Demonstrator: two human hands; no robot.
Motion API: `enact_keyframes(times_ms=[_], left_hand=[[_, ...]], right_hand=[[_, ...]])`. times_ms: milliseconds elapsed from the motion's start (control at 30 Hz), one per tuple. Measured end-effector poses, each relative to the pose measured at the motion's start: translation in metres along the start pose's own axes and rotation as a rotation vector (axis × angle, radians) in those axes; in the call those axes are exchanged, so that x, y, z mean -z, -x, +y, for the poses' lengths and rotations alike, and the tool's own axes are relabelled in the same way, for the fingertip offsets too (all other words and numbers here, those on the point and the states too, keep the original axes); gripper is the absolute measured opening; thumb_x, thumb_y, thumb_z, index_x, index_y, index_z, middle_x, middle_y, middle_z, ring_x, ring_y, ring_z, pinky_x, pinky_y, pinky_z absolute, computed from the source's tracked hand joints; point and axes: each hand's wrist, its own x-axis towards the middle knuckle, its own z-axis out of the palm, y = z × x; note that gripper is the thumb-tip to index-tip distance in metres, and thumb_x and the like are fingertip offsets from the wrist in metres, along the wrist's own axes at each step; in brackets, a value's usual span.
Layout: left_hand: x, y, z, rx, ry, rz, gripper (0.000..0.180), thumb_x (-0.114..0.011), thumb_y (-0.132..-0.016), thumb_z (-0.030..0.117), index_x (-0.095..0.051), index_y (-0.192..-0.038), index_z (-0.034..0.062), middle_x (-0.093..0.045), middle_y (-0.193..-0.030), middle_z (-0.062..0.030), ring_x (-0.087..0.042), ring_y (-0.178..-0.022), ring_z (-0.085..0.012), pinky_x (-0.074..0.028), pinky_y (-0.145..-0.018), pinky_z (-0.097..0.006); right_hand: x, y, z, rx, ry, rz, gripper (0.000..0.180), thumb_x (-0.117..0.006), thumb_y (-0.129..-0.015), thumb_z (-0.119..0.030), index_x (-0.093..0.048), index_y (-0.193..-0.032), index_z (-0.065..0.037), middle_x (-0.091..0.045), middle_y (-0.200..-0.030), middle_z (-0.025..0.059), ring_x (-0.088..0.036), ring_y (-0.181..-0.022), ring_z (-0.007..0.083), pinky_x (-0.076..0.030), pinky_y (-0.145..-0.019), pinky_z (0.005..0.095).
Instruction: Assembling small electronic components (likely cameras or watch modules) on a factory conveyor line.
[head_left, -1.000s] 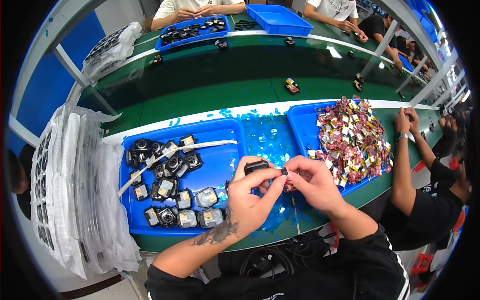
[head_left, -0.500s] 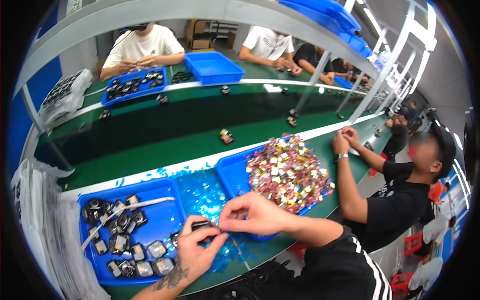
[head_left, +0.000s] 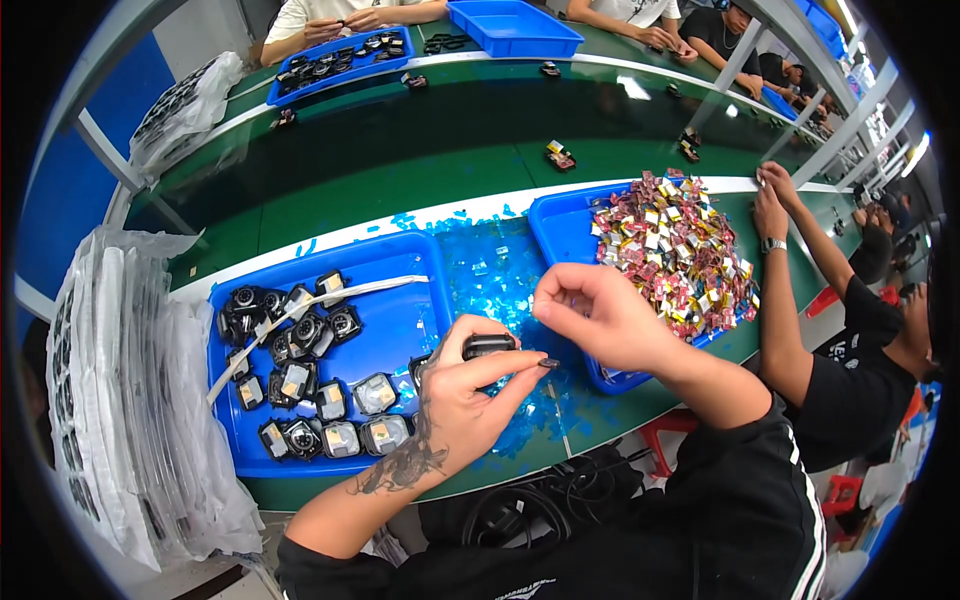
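Observation:
My left hand [head_left: 462, 405], tattooed at the wrist, grips a small black casing [head_left: 488, 346] that looks like a watch housing. A tiny dark piece [head_left: 548, 363] shows at its thumb and index fingertips. Just above and to the right, my right hand [head_left: 615, 318] is closed in a pinch, apart from the left; I cannot make out what it holds, if anything. Left of my hands, a blue tray [head_left: 395, 325] holds several black housings [head_left: 310, 330], some with round lenses and some with pale grey squares. A long whitish strip [head_left: 375, 288] lies across it.
A second blue tray [head_left: 567, 238] is heaped with small red, yellow and white components [head_left: 670, 245]. Blue film scraps [head_left: 490, 265] litter the table between trays. Wrapped clear plastic trays [head_left: 140, 400] stack at left. A co-worker's arm [head_left: 785, 290] is at right; a green belt [head_left: 400, 165] runs beyond.
My right hand has drawn away from my left fingertips, up and to the right. The left hand keeps hold of the casing. The head view has tilted down, so everything sits higher.

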Motion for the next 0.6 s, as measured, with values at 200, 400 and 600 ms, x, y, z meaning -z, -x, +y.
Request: enact_keyframes(times_ms=[200, 400, 600], left_hand=[[0.003, 0.006, -0.012, 0.335, 0.339, 0.058, 0.012, -0.076, -0.080, 0.006, -0.073, -0.091, 0.0017, -0.061, -0.095, -0.0083, -0.062, -0.078, -0.0117, -0.051, -0.068, -0.025], [0.006, 0.008, -0.020, 0.333, 0.384, -0.065, 0.022, -0.067, -0.087, 0.003, -0.068, -0.108, -0.0004, -0.060, -0.101, -0.0093, -0.060, -0.097, -0.0124, -0.051, -0.082, -0.024], [0.003, 0.001, -0.015, 0.244, 0.488, -0.023, 0.047, -0.043, -0.097, -0.001, -0.041, -0.144, 0.0037, -0.051, -0.124, -0.0114, -0.056, -0.103, -0.0147, -0.046, -0.091, -0.026]], right_hand=[[-0.016, 0.015, -0.002, 0.227, 0.701, 0.265, 0.011, -0.072, -0.081, -0.006, -0.068, -0.091, -0.003, -0.065, -0.089, 0.0102, -0.062, -0.072, 0.0133, -0.049, -0.058, 0.0252], [-0.026, 0.011, 0.005, 0.380, 0.371, 0.225, 0.015, -0.070, -0.084, -0.005, -0.070, -0.098, -0.002, -0.066, -0.096, 0.0074, -0.063, -0.082, 0.0117, -0.049, -0.061, 0.0225], [-0.028, 0.011, -0.006, 0.438, 0.459, 0.385, 0.011, -0.070, -0.081, 0.000, -0.071, -0.093, 0.000, -0.069, -0.083, 0.0086, -0.067, -0.072, 0.0161, -0.052, -0.063, 0.0258]])
